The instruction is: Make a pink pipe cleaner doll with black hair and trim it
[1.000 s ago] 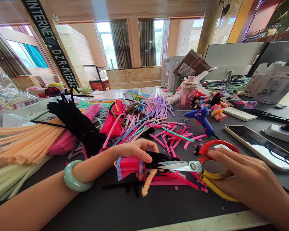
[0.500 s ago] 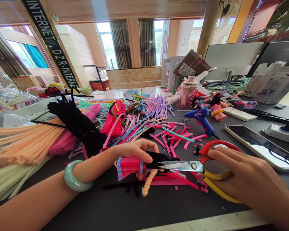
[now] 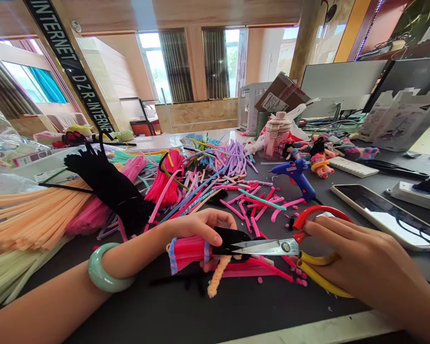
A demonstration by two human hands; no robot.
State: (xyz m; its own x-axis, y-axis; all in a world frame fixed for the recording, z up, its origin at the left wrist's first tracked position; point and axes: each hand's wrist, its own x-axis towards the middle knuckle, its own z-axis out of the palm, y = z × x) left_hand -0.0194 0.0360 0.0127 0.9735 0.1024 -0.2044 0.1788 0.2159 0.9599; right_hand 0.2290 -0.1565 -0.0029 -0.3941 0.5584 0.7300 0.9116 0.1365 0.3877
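Observation:
My left hand grips a small figure made of pipe cleaners above the middle of the dark table. The figure has a pink skirt with blue trim, a black upper part and a peach arm hanging down. In my right hand are scissors with one red and one yellow handle. Their blades point left and touch the black part; the tips are partly lost against it. A jade-green bangle is on my left wrist.
Bundles of peach, black and pink pipe cleaners lie left. Cut pieces are scattered behind my hands. A blue glue gun, a phone and a pink bottle stand or lie at the right.
The whole view has shifted slightly, moving most things a little left in the picture. Both hands keep their holds, and the scissors remain at the black part.

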